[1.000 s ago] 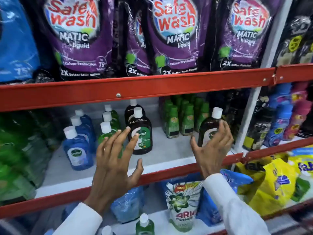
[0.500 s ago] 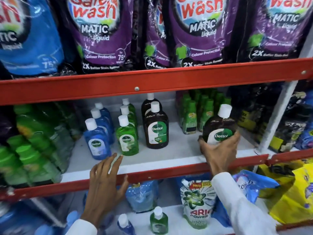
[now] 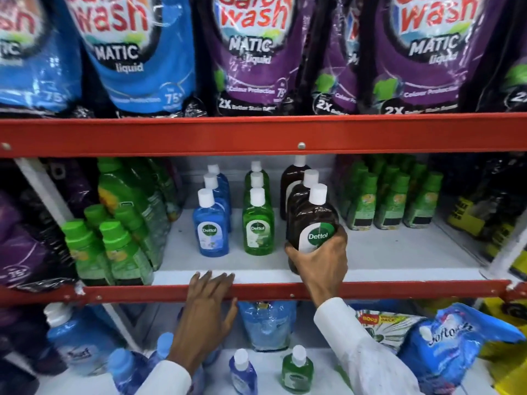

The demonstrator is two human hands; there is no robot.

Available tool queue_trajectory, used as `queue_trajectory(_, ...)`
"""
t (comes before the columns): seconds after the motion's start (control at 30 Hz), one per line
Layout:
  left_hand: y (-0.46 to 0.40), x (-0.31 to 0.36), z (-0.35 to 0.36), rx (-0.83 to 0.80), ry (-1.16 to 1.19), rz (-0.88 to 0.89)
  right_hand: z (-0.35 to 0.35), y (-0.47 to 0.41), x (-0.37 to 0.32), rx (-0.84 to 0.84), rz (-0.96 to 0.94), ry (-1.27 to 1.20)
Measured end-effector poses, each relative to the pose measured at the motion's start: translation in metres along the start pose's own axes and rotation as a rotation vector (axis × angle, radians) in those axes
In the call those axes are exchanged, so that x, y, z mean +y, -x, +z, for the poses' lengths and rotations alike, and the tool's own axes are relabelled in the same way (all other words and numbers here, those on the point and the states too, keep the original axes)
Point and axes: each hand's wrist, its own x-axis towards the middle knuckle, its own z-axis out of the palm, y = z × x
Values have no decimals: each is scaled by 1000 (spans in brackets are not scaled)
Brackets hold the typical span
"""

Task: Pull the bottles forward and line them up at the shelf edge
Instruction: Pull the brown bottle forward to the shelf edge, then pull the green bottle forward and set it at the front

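Observation:
On the white middle shelf stand three rows of Dettol bottles with white caps. A row of blue bottles is on the left and a row of green bottles beside it. My right hand grips the lower body of a brown Dettol bottle, at the front of the brown row near the shelf edge. Two more brown bottles stand behind it. My left hand rests flat on the red front rail, fingers spread, holding nothing.
Green-capped bottles crowd the shelf's left side, and a shrink-wrapped pack of small green bottles stands at the right rear. Detergent pouches fill the shelf above. Pouches and small bottles sit on the shelf below.
My right hand has carried the brown bottle leftward, in front of the other brown bottles. My left hand has dropped from the bottles to the red rail. The camera has swung left.

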Motion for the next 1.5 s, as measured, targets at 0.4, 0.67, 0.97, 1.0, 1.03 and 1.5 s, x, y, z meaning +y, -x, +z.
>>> queue_trajectory(0.4, 0, -9, 6, 62, 31, 83, -30, 36, 30, 95, -213, -21)
queue_trajectory(0.67, 2, -11, 9, 50, 70, 79, -46, 115, 155, -547, -248, 111)
queue_trajectory(0.97, 4, -11, -2, -29, 86, 90, -11, 107, 177, -1003, -97, 348)
queue_trajectory(1.0, 4, -12, -5, -44, 69, 96, -13, 105, 174, -998, -126, 354)
queue_trajectory(1.03, 5, -14, -7, -53, 46, 100, -15, 103, 169, -987, -154, 351)
queue_trajectory(1.5, 12, -27, -19, -13, 176, 26, -73, 20, -69, -567, -397, -105)
